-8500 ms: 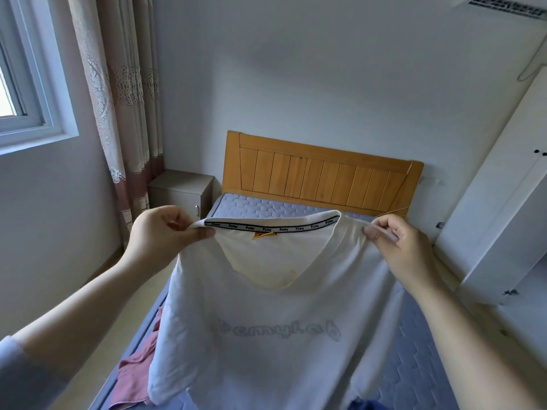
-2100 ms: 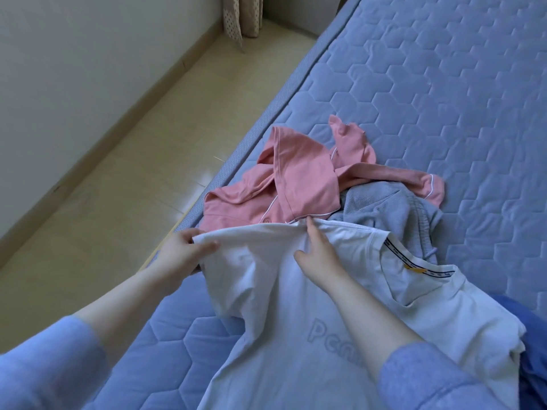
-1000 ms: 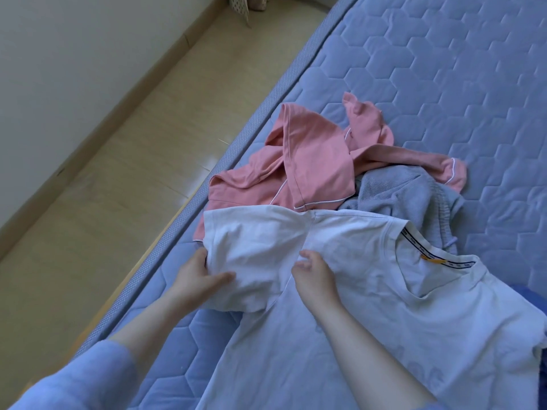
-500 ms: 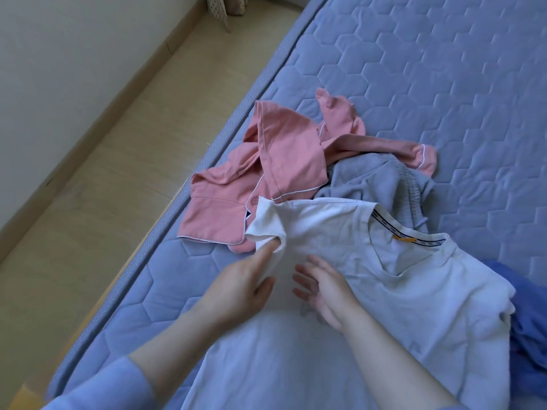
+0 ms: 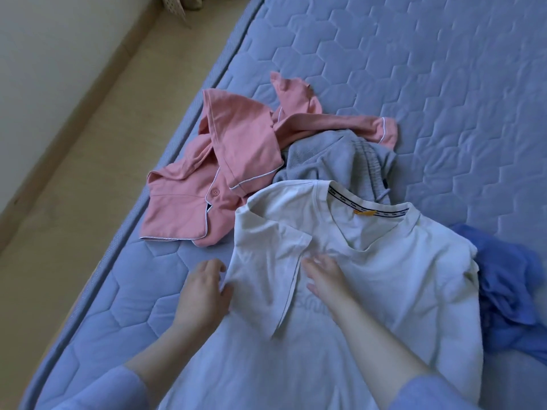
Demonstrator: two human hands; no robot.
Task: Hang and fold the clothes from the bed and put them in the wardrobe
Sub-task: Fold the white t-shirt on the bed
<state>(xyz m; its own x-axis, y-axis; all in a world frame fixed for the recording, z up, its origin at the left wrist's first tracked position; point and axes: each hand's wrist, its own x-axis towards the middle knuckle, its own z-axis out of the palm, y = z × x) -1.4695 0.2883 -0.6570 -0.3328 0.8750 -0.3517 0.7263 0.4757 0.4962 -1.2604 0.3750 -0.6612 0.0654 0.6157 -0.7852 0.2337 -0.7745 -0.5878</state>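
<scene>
Both hands flat, nothing gripped: left hand (image 5: pixel 204 291) at the folded-in sleeve edge, right hand (image 5: pixel 324 276) pressing the white T-shirt (image 5: pixel 399 270), lower centre on the bed (image 5: pixel 414 84). Risk: the collar overlaps the grey garment (image 5: pixel 334 161), and that lumpy base could skew the fold.

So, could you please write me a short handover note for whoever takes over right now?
Left hand: open, resting at the folded edge of the white T-shirt.
Right hand: open, flat on the shirt's chest.
The T-shirt lies face up on the mattress, the sleeve by the left hand folded in; the other side is not yet folded.
Pink pyjama top, grey garment and blue garment lie crumpled beside it, unfolded.
Left to do: finish folding the T-shirt, handle the other three, put everything in the wardrobe, which is out of view.
</scene>
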